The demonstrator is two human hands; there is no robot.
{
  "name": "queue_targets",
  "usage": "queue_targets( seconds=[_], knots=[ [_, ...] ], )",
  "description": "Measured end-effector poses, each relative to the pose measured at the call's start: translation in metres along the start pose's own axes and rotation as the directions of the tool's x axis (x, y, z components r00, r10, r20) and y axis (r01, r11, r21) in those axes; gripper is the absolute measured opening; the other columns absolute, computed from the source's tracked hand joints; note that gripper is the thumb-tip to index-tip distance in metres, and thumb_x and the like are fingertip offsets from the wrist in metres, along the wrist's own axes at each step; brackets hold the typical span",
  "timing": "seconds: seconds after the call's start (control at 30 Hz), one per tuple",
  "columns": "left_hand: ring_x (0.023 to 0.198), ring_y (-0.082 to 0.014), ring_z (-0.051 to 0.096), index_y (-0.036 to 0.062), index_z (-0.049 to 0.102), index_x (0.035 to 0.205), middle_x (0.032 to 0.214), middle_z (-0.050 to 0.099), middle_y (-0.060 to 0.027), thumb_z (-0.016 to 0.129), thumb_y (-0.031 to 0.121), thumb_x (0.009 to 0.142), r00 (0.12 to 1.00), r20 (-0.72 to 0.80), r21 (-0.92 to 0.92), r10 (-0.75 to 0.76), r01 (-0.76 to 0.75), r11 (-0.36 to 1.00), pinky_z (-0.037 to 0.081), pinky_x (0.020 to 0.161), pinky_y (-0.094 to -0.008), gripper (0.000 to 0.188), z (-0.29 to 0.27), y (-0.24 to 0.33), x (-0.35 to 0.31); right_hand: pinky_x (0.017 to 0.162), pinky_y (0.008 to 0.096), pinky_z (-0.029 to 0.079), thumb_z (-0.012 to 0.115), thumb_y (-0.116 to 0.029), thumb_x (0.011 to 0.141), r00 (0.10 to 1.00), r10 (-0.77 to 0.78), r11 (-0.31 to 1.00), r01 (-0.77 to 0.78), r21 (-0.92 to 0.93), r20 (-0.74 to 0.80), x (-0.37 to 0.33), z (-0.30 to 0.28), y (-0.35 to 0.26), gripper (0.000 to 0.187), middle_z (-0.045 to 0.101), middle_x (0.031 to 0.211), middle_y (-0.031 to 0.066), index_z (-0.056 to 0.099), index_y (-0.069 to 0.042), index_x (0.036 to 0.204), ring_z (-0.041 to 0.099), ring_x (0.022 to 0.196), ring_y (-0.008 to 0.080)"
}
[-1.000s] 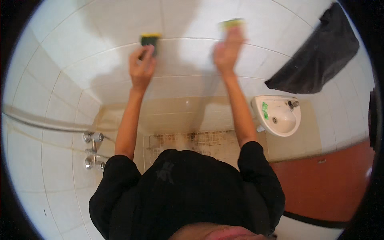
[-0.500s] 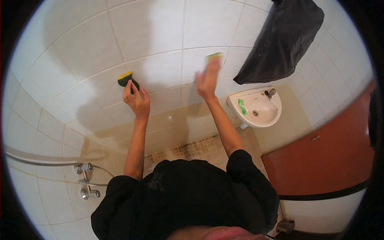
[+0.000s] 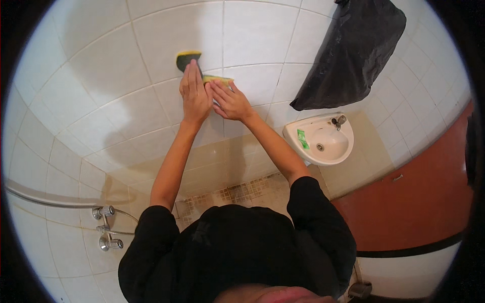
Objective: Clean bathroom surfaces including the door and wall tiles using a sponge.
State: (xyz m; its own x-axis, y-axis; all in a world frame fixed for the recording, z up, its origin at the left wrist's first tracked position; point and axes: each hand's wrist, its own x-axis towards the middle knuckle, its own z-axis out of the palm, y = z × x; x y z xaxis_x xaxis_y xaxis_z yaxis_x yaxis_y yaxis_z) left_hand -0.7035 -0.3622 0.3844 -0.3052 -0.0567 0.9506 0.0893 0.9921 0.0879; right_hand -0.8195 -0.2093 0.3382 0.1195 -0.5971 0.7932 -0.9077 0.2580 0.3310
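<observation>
Both my hands are raised to the white tiled wall (image 3: 252,35), side by side and almost touching. My left hand (image 3: 196,98) holds a dark green and yellow scouring sponge (image 3: 187,61) against the tiles, its fingers pointing up along it. Under the fingers of my right hand (image 3: 231,102) is a second sponge (image 3: 218,80), its yellow side showing, tilted and pressed to the wall beside the first. Parts of both sponges are hidden by my fingers.
To the right, a small white washbasin (image 3: 291,132) carries a green packet (image 3: 302,139) and a tap (image 3: 341,120). Black plastic sheeting (image 3: 353,55) hangs above it. A reddish-brown door (image 3: 404,212) stands at right; shower taps (image 3: 104,227) are on the left wall.
My right hand has swept left with its sponge, coming beside my left hand. My left hand has moved up and to the right with its own sponge.
</observation>
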Motion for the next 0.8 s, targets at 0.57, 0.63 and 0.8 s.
queue_targets(
  seconds=[0.57, 0.63, 0.8],
  knots=[
    [0.127, -0.0313, 0.066, -0.0014, 0.068, 0.14, 0.146, 0.068, -0.0101, 0.072, -0.002, 0.094, 0.953, -0.273, 0.024, 0.134, -0.133, 0.991, 0.049, 0.111, -0.0451, 0.047, -0.007, -0.034, -0.042, 0.124, 0.0573, 0.038, 0.059, -0.008, 0.098, 0.999, -0.04, 0.995, 0.037, -0.091, -0.026, -0.071, 0.017, 0.013, 0.059, 0.052, 0.164, 0.0123, 0.054, -0.006, 0.156, 0.048, 0.153, 0.026],
    [0.125, -0.0311, 0.067, -0.0006, 0.068, 0.14, 0.144, 0.07, -0.0085, 0.072, -0.003, 0.094, 0.975, 0.022, -0.103, 0.221, -0.218, 0.971, 0.051, 0.108, -0.0452, 0.046, -0.009, -0.039, -0.09, 0.121, 0.053, 0.043, 0.06, -0.005, 0.095, 0.966, -0.21, 0.977, 0.214, -0.009, 0.15, -0.111, 0.008, 0.009, 0.059, 0.053, 0.164, 0.0094, 0.058, -0.008, 0.154, 0.046, 0.154, 0.0228],
    [0.122, -0.0307, 0.068, 0.0, 0.066, 0.14, 0.142, 0.07, -0.0092, 0.071, -0.004, 0.093, 0.885, 0.282, -0.247, 0.371, -0.306, 0.919, 0.053, 0.104, -0.0437, 0.048, -0.054, -0.118, -0.113, 0.118, 0.0542, 0.046, 0.067, -0.001, 0.085, 0.991, -0.118, 0.991, 0.113, 0.078, 0.065, -0.098, -0.039, 0.082, 0.067, 0.063, 0.152, 0.0165, 0.059, -0.002, 0.151, 0.066, 0.132, 0.0367]
  ],
)
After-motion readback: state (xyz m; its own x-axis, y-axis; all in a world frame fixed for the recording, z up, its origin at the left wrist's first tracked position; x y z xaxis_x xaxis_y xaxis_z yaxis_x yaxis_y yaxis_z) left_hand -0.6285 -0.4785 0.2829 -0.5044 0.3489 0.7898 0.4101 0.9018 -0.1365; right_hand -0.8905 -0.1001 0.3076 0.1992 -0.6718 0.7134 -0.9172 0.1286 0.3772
